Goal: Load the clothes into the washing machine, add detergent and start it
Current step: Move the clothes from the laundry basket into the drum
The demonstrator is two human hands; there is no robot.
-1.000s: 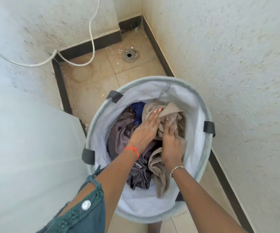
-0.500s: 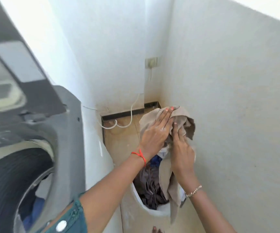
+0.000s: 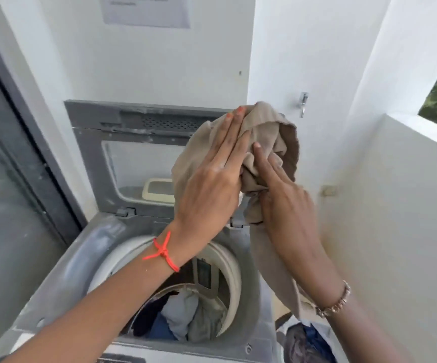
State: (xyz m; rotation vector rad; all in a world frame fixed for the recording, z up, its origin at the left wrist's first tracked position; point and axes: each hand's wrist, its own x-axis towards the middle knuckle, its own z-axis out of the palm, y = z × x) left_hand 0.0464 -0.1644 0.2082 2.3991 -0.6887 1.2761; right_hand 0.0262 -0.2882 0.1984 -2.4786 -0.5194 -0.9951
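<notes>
Several garments already lie in the drum of the top-loading washing machine. Above it, the left hand and right hand grasp a beige garment between them, before the raised lid.

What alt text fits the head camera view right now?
Both hands, left hand and right hand, hold a beige garment above an open washing machine with clothes already in its drum.
</notes>
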